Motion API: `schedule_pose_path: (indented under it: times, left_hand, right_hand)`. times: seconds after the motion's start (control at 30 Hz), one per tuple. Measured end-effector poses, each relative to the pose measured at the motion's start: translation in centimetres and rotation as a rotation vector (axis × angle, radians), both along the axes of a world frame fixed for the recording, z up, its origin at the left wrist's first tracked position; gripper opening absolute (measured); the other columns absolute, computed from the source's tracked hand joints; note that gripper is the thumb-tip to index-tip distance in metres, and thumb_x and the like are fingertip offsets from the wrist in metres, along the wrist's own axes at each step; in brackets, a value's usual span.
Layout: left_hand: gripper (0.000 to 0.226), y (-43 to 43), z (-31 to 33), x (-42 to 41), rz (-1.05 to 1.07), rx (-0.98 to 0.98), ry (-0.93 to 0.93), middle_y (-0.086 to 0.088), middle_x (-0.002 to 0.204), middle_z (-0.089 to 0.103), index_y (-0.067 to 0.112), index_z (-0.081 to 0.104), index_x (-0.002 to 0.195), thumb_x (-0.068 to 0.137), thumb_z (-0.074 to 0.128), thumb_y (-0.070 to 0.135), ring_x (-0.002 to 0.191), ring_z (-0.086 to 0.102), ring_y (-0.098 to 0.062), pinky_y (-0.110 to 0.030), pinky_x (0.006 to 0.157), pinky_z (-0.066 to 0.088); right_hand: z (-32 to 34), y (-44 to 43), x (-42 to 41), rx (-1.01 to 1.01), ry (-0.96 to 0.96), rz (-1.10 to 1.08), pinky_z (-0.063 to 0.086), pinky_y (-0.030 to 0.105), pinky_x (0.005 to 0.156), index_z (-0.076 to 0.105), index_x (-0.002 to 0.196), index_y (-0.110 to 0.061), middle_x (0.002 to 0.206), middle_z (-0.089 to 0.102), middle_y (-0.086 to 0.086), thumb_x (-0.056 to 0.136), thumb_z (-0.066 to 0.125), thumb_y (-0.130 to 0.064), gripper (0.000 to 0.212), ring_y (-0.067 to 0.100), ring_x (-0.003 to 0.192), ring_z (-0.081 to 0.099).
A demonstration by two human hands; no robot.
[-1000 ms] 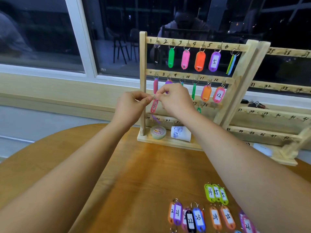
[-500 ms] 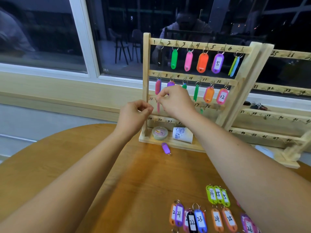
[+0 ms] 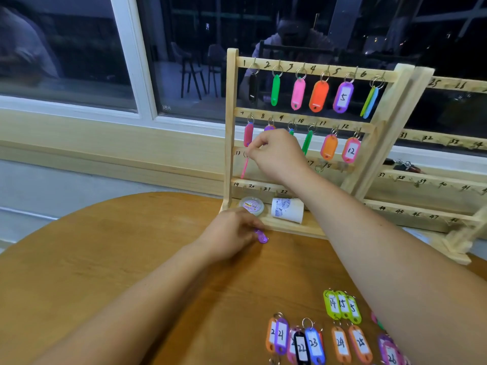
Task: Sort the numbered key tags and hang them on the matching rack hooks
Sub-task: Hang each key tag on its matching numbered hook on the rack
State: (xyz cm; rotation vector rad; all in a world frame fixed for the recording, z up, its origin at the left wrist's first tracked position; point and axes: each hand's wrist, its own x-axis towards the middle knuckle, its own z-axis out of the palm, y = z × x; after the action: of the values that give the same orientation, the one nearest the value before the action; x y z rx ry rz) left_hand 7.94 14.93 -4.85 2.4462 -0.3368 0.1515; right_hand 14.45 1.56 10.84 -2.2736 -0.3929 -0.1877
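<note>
Centre frame: right hand point(image 3: 276, 154) pinches pink key tag point(image 3: 245, 167); below, left hand point(image 3: 230, 233), grip unclear, touches purple key tag point(image 3: 262, 237); best lifted by its ring.

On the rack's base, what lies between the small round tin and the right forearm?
A white cup with a blue print, on its side on the rack base, beside the round tin; the right forearm crosses its other end. Head view.

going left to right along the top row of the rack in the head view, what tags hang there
black tag → green tag → pink tag → orange tag → purple tag 5 → lime and blue pair
</note>
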Motion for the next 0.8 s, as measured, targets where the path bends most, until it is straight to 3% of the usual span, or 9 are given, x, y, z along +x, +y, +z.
schedule_pose_path:
  times: [0.17, 0.23, 0.33, 0.43, 0.57, 0.67, 0.8]
  left_hand:
    - [0.03, 0.1, -1.1, 0.4, -0.143, 0.122, 0.008, 0.019, 0.127, 0.066, 0.04, 0.078, 0.12, 0.094, 0.076, 0.025, 0.123, 0.054, -0.009, -0.026, 0.106, 0.045]
    - [0.031, 0.1, -1.2, 0.2, -0.176, 0.198, -0.03, 0.017, 0.132, 0.066, 0.038, 0.077, 0.125, 0.097, 0.073, 0.025, 0.124, 0.054, -0.012, -0.029, 0.106, 0.046]
    - [0.031, 0.1, -1.5, -0.1, -0.181, 0.279, -0.12, 0.014, 0.131, 0.067, 0.039, 0.075, 0.13, 0.102, 0.068, 0.029, 0.119, 0.06, -0.014, -0.032, 0.097, 0.053]
    - [0.025, 0.0, -1.4, -0.3, -0.129, 0.356, -0.209, 0.013, 0.119, 0.07, 0.04, 0.076, 0.125, 0.103, 0.064, 0.038, 0.11, 0.066, -0.018, -0.036, 0.083, 0.057]
    - [0.025, -1.1, -1.3, -0.6, -0.062, 0.429, -0.289, 0.008, 0.106, 0.07, 0.032, 0.077, 0.112, 0.101, 0.06, 0.047, 0.101, 0.067, -0.022, -0.033, 0.072, 0.05]
    - [0.022, -1.8, -1.5, -0.6, -0.011, 0.44, -0.277, 0.006, 0.102, 0.065, 0.027, 0.071, 0.109, 0.102, 0.058, 0.043, 0.097, 0.067, -0.024, -0.034, 0.066, 0.044]
    - [0.022, -2.6, -1.8, -0.3, 0.05, 0.401, -0.248, 0.004, 0.099, 0.061, 0.023, 0.065, 0.102, 0.099, 0.061, 0.045, 0.094, 0.065, -0.025, -0.039, 0.069, 0.053]
  right_hand:
    - [0.4, 0.1, 0.2, -0.091, -0.052, -0.019, 0.038, 0.026, 0.058, 0.081, 0.083, -0.021, 0.079, 0.068, -0.012, 0.095, 0.068, -0.018, 0.017, 0.005, 0.074, 0.058]
    - [0.3, -0.1, 0.3, -0.135, -0.065, -0.021, 0.038, 0.024, 0.057, 0.081, 0.084, -0.022, 0.086, 0.072, -0.011, 0.095, 0.068, -0.018, 0.017, 0.005, 0.075, 0.059]
    - [-0.2, -0.2, 0.5, -0.149, -0.059, -0.011, 0.039, 0.021, 0.058, 0.08, 0.081, -0.026, 0.087, 0.073, -0.015, 0.094, 0.065, -0.016, 0.022, 0.004, 0.078, 0.06]
    - [-0.4, -0.2, 0.5, -0.149, -0.052, -0.009, 0.037, 0.021, 0.058, 0.074, 0.078, -0.029, 0.075, 0.06, -0.025, 0.098, 0.064, -0.016, 0.026, 0.002, 0.074, 0.056]
    - [-0.5, -0.1, 0.2, -0.227, -0.116, -0.038, 0.037, 0.027, 0.06, 0.07, 0.081, -0.033, 0.082, 0.067, -0.012, 0.1, 0.063, -0.021, 0.023, 0.02, 0.084, 0.061]
    - [-0.8, 0.1, -0.2, -0.262, -0.169, -0.067, 0.045, 0.031, 0.066, 0.072, 0.089, -0.035, 0.092, 0.073, -0.007, 0.101, 0.06, -0.025, 0.02, 0.024, 0.087, 0.066]
    - [-1.4, -0.6, -1.0, -0.201, -0.253, -0.067, 0.053, 0.034, 0.068, 0.07, 0.091, -0.032, 0.073, 0.069, -0.007, 0.1, 0.058, -0.027, 0.016, 0.024, 0.075, 0.064]
